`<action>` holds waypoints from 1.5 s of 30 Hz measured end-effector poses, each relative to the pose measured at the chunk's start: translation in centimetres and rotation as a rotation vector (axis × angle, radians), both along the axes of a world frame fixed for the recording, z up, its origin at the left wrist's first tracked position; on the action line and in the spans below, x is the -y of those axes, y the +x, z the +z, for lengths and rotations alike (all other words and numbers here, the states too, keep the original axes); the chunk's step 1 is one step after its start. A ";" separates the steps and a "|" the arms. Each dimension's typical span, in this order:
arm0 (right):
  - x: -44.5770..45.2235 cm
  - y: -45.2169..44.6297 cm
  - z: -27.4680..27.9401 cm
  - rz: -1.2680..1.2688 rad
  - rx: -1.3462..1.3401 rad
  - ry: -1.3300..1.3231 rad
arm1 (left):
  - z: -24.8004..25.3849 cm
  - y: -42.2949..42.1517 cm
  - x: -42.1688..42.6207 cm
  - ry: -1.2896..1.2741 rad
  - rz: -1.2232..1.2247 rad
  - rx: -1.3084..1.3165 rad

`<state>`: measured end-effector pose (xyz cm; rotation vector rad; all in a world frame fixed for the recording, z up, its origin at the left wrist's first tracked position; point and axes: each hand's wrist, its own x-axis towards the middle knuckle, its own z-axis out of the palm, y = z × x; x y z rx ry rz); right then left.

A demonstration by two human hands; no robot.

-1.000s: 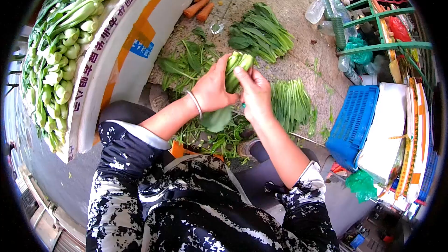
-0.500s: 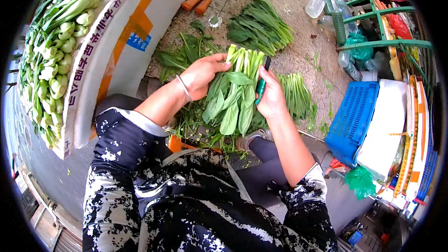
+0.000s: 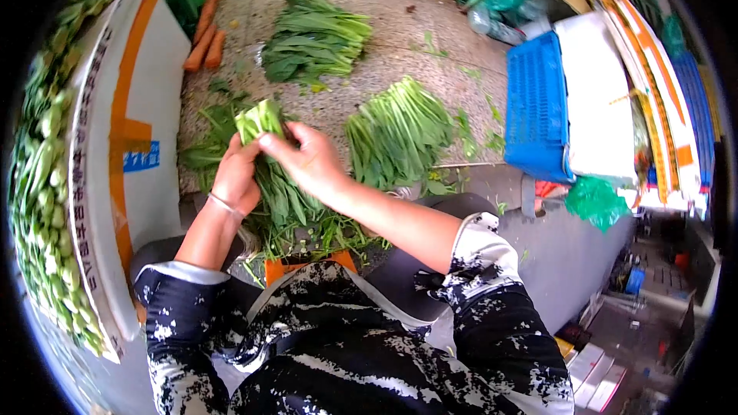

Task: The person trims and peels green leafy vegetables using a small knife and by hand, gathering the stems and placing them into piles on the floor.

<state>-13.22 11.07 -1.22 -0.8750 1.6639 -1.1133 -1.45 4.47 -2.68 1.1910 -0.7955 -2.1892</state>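
Held bunch (image 3: pixel 273 182): leafy greens, pale stem ends pointing far, leaves hanging toward the near side; located left of centre, above the stone ledge (image 3: pixel 323 107) and the litter of leaves. Left hand (image 3: pixel 237 177) is clasped round the stem end from the left. Right hand (image 3: pixel 311 161) is clamped on the same stems from the right, thumb pressed across them. The hands are close together; whether a tool sits behind the fingers, cannot tell.

Progress, by judgement: two bunches look finished, each with stems aligned. The far bunch (image 3: pixel 315 37) lies beyond the hands; the right bunch (image 3: pixel 400 134) lies just right of the right hand. The held one is not yet set down. Loose greens (image 3: pixel 204 138), left of the hands, appear ungathered. Cut scraps (image 3: pixel 323 242) lie on the near side.

Surroundings: carrots (image 3: pixel 204 34) far left; white foam box (image 3: pixel 165 69) at left, with bok choy (image 3: pixel 50 207) on top; blue crate (image 3: pixel 534 107) at right.
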 end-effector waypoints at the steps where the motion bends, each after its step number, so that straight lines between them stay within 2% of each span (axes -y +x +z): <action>1: -0.3 0.2 0.0 0.033 -0.135 -0.114 | -0.3 0.1 0.3 0.121 -0.025 -0.162; 2: -0.6 0.2 0.0 0.057 -0.196 -0.079 | -0.5 0.0 0.5 0.243 -0.047 -0.319; 4: -1.0 -0.1 -0.5 0.075 -0.378 -0.030 | 1.4 -0.8 0.1 0.204 -0.068 -0.414; 6: -1.0 -0.5 -1.0 0.013 -0.402 -0.046 | 2.7 -1.0 -0.3 0.265 -0.141 -0.482; 8: -1.0 -1.7 -0.7 0.080 -0.166 -0.015 | 2.7 -1.1 -0.6 0.268 -0.179 -0.475; 10: -1.4 -2.5 -0.9 0.051 -0.135 0.016 | 2.5 -0.9 -0.4 0.272 -0.213 -0.468; 12: -1.7 -3.4 -1.9 0.028 0.001 0.075 | 2.1 -0.5 0.0 0.278 -0.441 -0.407; 13: -1.9 -3.9 -2.1 0.026 0.002 0.094 | 2.6 -0.8 -0.1 0.239 -0.489 -0.297; 16: -2.5 -6.2 -2.7 -0.008 0.127 0.123 | 1.2 -1.0 -0.1 0.248 -0.515 -0.178; 18: -3.0 -9.0 -2.3 -0.001 -0.028 0.194 | 1.3 -1.1 0.0 0.214 -0.467 -0.099; 20: -3.5 -11.9 -2.4 -0.045 -0.422 0.154 | 1.7 -1.0 0.2 -0.074 -0.457 0.125; 22: -4.0 -14.7 -2.1 -0.066 -0.783 0.320 | 2.5 -0.8 0.4 -0.097 -0.409 0.154; 26: -4.7 -18.1 -4.0 -0.096 -0.985 0.674 | 3.6 -0.7 0.6 -0.220 -0.365 0.229; 29: -6.9 -21.5 -9.8 -0.092 -1.062 0.650 | 3.6 -0.6 1.0 -0.215 -0.347 0.218; 31: -5.8 -20.4 -9.4 -0.205 -1.274 0.688 | 4.4 -0.5 1.0 -0.224 -0.315 0.206; 32: -4.7 -19.7 -7.7 -0.192 -1.274 0.687 | 4.7 -0.4 1.0 -0.220 -0.298 0.195; 34: -2.6 -19.2 -5.8 -0.313 -1.105 0.276 | 4.7 0.0 1.4 -0.211 -0.290 0.191; 35: -1.2 -18.9 -6.0 -0.365 -0.966 0.212 | 4.5 0.1 1.6 -0.229 -0.253 0.183; 36: 0.1 -18.3 -6.6 -0.353 -0.963 0.217 | 4.5 0.2 1.9 -0.247 -0.218 0.177; 38: 2.9 -16.1 -8.6 -0.495 0.021 0.040 | 4.5 0.2 2.5 -0.246 -0.158 0.197; 40: 4.9 -14.1 -12.2 -0.521 0.120 0.090 | 4.6 0.4 3.1 -0.230 -0.040 0.178; 42: 6.5 -14.4 -20.2 -0.454 -0.263 0.150 | 4.7 0.7 3.3 -0.224 -0.007 0.179; 43: 7.0 -13.5 -20.8 -0.412 -0.431 0.139 | 4.8 0.8 3.5 -0.231 -0.008 0.184; 44: 7.4 -13.1 -21.3 -0.399 -0.427 0.139 | 4.7 0.9 3.6 -0.236 -0.009 0.191; 45: 7.6 -11.9 -20.1 -0.368 -0.624 0.239 | 4.5 1.0 3.6 -0.233 0.000 0.178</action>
